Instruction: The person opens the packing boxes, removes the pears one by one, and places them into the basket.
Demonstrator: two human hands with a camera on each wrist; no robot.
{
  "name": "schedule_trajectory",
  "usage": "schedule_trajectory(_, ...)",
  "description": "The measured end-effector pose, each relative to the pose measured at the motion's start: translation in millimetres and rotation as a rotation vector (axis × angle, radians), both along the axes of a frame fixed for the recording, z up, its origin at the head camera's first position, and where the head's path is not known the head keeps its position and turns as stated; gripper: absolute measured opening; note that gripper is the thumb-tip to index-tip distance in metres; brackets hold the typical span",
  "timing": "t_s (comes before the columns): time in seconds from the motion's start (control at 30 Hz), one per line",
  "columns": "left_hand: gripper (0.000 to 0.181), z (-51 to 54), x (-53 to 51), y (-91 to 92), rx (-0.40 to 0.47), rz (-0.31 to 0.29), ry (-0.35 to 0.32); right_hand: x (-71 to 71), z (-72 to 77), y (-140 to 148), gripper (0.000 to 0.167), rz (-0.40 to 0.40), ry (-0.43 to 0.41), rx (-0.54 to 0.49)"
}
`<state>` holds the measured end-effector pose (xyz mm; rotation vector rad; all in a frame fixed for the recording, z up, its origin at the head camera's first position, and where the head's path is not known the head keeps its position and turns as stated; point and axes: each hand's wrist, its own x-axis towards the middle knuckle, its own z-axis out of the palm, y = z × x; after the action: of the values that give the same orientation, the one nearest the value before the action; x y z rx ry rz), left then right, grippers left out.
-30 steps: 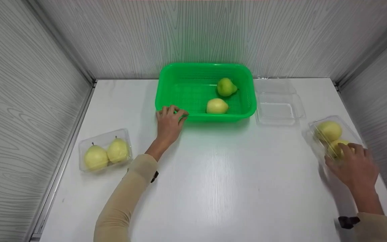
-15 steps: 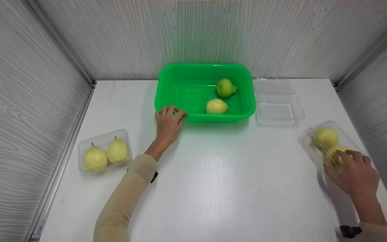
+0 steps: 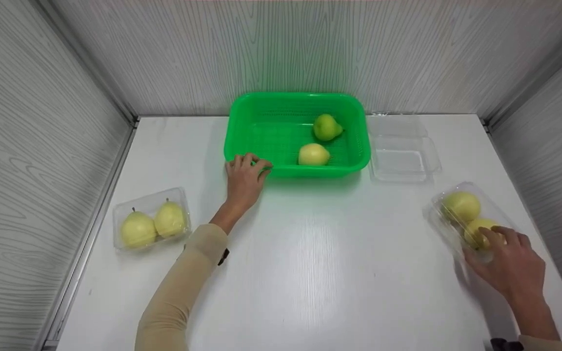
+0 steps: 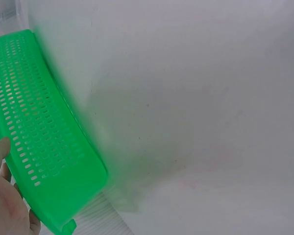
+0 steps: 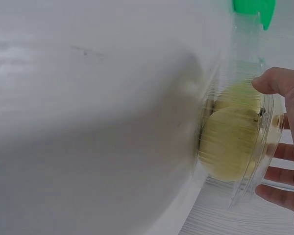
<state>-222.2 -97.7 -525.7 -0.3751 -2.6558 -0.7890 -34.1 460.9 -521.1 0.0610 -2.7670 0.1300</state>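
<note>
At the near left corner of the green basket (image 3: 297, 170), my left hand (image 3: 244, 184) grips the rim, with the thumb on the outer wall in the left wrist view. Two pears, one greener (image 3: 327, 127) and one yellow (image 3: 313, 154), lie in the basket's right half. My right hand (image 3: 512, 261) holds the near end of a clear plastic clamshell box (image 3: 441, 199) at the table's right side. Inside this box are two yellow pears (image 5: 229, 143). In the right wrist view the thumb lies on one side of the box and the fingers on the other.
A second clear box (image 3: 151, 195) with two pears stands on the left of the white table (image 3: 320, 273). Beside the basket's right side lies an opened clear box (image 3: 400, 158). Wood-grain walls (image 3: 305, 44) enclose the table at the back and sides.
My right hand has shifted the clear box with its two pears left and nearer to me across the right side. The left hand stays on the basket rim.
</note>
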Motion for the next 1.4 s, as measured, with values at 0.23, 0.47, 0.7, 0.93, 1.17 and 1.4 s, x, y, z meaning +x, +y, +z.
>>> schedule_trajectory(0.23, 0.012, 0.8, 0.3, -0.4, -0.006, 0.003, -0.001, 3.3, -0.8, -9, 0.055, 0.035, 0.034, 0.001)
schedule_trajectory(0.47, 0.013, 1.3, 0.2, -0.9, -0.009, -0.008, 0.008, 5.4, -5.4, -12, 0.059, 0.138, 0.117, 0.033)
schedule_trajectory(0.7, 0.012, 0.2, 0.3, -0.7, -0.012, 0.000, 0.018, 8.3, -6.3, -20, 0.064, 0.186, 0.116, 0.044)
schedule_trajectory(0.93, 0.011, -0.6, 0.0, -0.4, -0.008, -0.007, 0.024, 10.8, -6.0, -30, 0.062, 0.226, 0.090, 0.046)
schedule_trajectory(1.17, 0.011, 0.3, 0.5, -0.2, -0.003, -0.010, 0.013, 10.2, -11.0, -40, 0.076, 0.294, 0.135, 0.052)
schedule_trajectory(1.4, 0.011, -0.3, 0.3, -0.2, -0.005, -0.007, 0.000, 8.2, -12.1, -54, 0.060, 0.364, 0.223, 0.066)
